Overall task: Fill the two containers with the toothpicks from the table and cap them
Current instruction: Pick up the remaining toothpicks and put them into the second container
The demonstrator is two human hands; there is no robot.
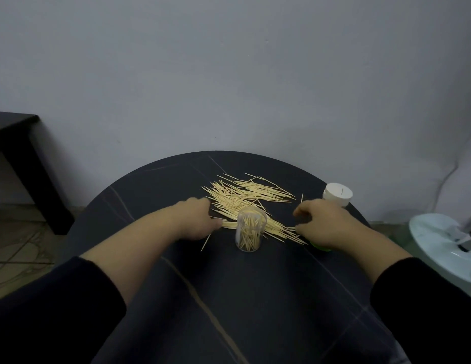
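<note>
toothpicks (245, 203) fan out between the hands, long axes far-left to near-right | container (251, 229) upright midway, at the pile's near edge | left hand (200, 219), right hand (318, 223): fingers curled, grasp unclear

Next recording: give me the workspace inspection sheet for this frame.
Surface: round dark table with pale veins.
Job's things: loose toothpicks piled mid-table; clear container upright, uncapped, partly filled; white-capped container at far right; green item mostly hidden under the right hand.
Clutter: nothing seen.
Grippers: left hand and right hand at the pile's two ends; grip unclear.
Cables: nothing seen.
Surroundings: grey wall; dark side table left; white object right.
</note>
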